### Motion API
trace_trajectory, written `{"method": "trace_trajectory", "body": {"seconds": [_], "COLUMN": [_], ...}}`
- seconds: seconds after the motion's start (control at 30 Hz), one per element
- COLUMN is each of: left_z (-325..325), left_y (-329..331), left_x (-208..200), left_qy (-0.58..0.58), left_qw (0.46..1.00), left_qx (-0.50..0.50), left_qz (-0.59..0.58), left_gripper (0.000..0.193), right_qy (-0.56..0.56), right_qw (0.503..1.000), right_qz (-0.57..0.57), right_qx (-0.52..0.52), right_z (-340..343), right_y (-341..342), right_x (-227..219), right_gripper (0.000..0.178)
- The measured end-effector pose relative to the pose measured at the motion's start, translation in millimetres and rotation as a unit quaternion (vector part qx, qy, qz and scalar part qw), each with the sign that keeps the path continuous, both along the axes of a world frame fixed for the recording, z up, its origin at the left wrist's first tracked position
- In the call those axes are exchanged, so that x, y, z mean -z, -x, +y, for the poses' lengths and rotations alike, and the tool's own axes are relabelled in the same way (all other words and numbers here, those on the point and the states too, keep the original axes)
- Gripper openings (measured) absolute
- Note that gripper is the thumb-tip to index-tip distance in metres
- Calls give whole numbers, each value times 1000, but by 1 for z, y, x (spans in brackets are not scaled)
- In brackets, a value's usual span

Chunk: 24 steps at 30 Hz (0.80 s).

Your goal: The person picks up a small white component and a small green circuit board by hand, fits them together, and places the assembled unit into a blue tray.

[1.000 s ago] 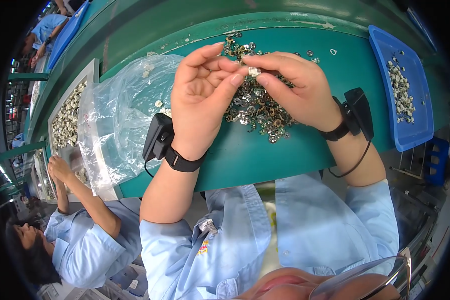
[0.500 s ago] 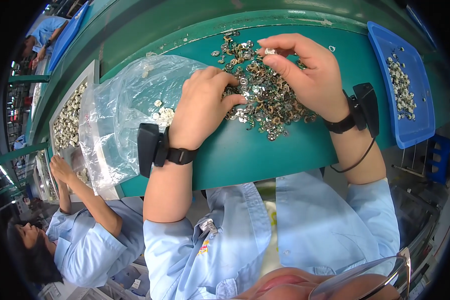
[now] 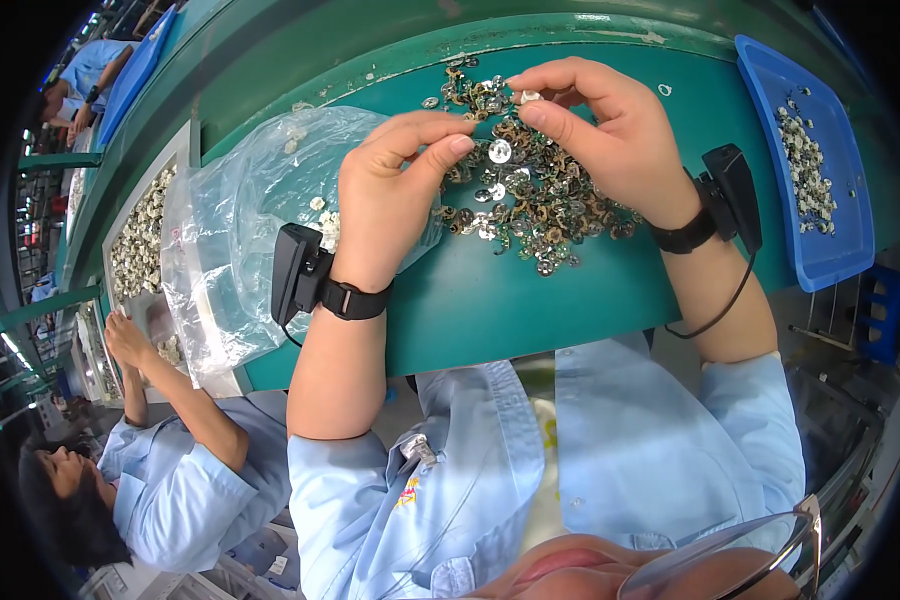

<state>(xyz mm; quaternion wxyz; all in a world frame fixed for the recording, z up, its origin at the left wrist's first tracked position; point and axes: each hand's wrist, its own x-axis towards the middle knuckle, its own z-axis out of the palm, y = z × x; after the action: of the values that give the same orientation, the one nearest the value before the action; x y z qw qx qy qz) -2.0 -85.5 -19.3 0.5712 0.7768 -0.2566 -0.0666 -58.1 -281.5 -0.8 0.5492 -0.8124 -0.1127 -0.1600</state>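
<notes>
A loose heap of small metallic discs and brownish rings (image 3: 560,205) lies on the green tabletop between my hands. My right hand (image 3: 615,135), at the heap's far right side, pinches a small white part (image 3: 530,97) between thumb and fingers. My left hand (image 3: 395,175) is over the heap's left edge with thumb and index finger drawn close together. What they hold, if anything, is hidden. Just right of those fingertips shows a bright round metal disc (image 3: 500,151); I cannot tell whether they touch it.
A clear plastic bag (image 3: 240,230) with a few white parts lies left of my left hand. A blue tray (image 3: 835,250) of white parts stands at the right. Farther left, a co-worker's hands (image 3: 125,335) are at a pale tray of similar parts (image 3: 140,240).
My left hand has drawn back from the heap, its thumb and index finger coming together. My right hand has shifted slightly left and away from me, still pinching the white part.
</notes>
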Motion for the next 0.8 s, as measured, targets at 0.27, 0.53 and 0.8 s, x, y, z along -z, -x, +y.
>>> {"method": "trace_trajectory", "body": {"seconds": [0.27, 0.53, 0.8], "left_z": [-3, -5, 0], "left_y": [9, 8, 2], "left_x": [-8, 1, 0], "left_qy": [-13, 33, 239], "left_qw": [999, 997, 928], "left_qx": [3, 16, 71], "left_qz": [33, 68, 276], "left_gripper": [12, 12, 15], "right_qy": [21, 16, 43], "right_qw": [999, 999, 989], "right_qz": [28, 27, -75], "right_qx": [-18, -38, -117], "right_z": [2, 2, 5], "right_y": [1, 1, 2], "right_x": [-2, -2, -2], "right_gripper": [21, 21, 17]}}
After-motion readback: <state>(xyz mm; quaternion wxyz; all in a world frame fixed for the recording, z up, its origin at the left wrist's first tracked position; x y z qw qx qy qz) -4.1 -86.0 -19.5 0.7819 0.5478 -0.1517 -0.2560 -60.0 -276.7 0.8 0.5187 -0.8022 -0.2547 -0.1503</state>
